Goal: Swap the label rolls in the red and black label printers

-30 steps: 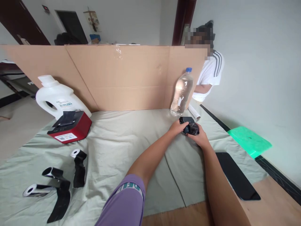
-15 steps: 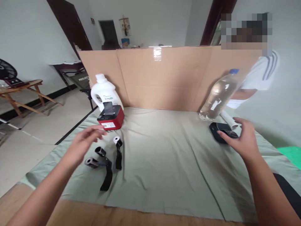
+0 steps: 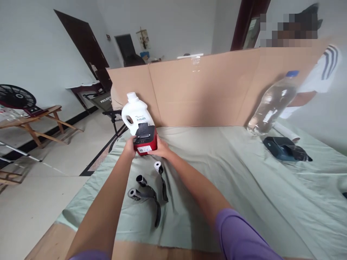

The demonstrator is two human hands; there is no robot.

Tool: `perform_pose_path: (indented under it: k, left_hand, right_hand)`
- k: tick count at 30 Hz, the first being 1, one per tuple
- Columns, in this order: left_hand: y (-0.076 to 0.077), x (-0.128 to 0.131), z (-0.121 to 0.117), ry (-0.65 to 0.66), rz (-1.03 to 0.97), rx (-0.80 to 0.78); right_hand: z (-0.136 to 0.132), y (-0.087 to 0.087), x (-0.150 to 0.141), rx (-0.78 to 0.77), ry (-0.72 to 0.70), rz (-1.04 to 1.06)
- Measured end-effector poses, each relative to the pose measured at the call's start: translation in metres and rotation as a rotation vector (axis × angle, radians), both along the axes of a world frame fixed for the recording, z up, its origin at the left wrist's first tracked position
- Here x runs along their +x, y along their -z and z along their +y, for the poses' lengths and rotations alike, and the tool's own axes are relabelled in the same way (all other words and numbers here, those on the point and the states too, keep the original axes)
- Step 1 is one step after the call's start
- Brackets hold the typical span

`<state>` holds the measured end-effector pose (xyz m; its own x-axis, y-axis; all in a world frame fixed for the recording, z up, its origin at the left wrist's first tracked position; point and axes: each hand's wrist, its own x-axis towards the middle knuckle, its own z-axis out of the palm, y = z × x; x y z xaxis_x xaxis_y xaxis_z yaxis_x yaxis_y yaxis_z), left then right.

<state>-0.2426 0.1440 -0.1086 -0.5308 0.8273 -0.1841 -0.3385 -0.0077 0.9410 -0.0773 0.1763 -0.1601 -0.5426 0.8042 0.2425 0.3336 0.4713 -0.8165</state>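
A small red device with a black top (image 3: 145, 141) stands at the far left of the pale green cloth (image 3: 217, 187). My left hand (image 3: 129, 146) grips its left side and my right hand (image 3: 162, 148) grips its right side; both sets of fingers are closed against it. Just behind it is a white detergent jug (image 3: 134, 114). Three black rolls with loose black strips (image 3: 148, 187) lie on the cloth below my hands. A dark device (image 3: 284, 151) rests far to the right, beside a clear water bottle (image 3: 272, 103).
A cardboard wall (image 3: 211, 94) closes off the back of the cloth. Another person in a white striped shirt (image 3: 322, 72) is behind it at the right. A folding chair (image 3: 104, 104), a fan (image 3: 16, 96) and a wooden table (image 3: 32, 119) stand on the floor to the left.
Both my hands left the dark device at the right and moved left to the red device, which they now grip. My view swung left.
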Motion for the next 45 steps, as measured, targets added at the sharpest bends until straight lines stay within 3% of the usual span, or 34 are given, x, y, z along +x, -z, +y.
perform_pose_path:
  k: [4,8,13,16,18,20,22,25,27,31,38,45]
  left_hand:
    - [0.015,-0.001,-0.022,0.081,-0.008,-0.005]
    - [0.007,0.016,-0.039,0.112,0.065,0.052]
    - [-0.03,0.05,-0.057,0.13,0.122,0.12]
    - [-0.046,0.09,-0.075,0.209,0.172,0.155]
    - [-0.047,0.128,-0.088,0.273,0.238,0.177]
    - [-0.04,0.172,-0.101,0.332,0.315,0.206]
    - [-0.027,0.215,-0.113,0.382,0.367,0.223]
    - [-0.002,0.268,-0.128,0.473,0.334,0.263]
    - [0.011,0.288,-0.134,0.545,0.277,0.267]
    - [0.023,0.299,-0.14,0.565,0.212,0.223]
    - [0.034,0.303,-0.139,0.37,0.155,0.267]
    - [0.056,0.299,-0.14,0.405,0.193,0.44]
  right_hand:
    - [-0.003,0.016,0.0,0.056,0.073,-0.144]
    - [-0.011,0.015,0.006,0.1,0.051,-0.018]
    - [-0.027,-0.024,0.037,0.104,0.005,0.203]
    - [-0.043,-0.052,0.087,0.178,-0.029,0.338]
    - [-0.06,-0.064,0.133,0.239,-0.016,0.368]
    - [-0.084,-0.067,0.182,0.277,0.018,0.319]
    - [-0.113,-0.059,0.226,0.305,0.115,0.249]
    - [-0.155,-0.031,0.275,0.325,0.348,0.165]
    - [-0.174,-0.01,0.292,0.31,0.47,0.143]
    - [-0.185,0.011,0.298,0.257,0.505,0.121]
    - [-0.171,0.008,0.291,0.268,0.463,0.121]
    - [-0.172,0.008,0.293,0.297,0.46,0.105]
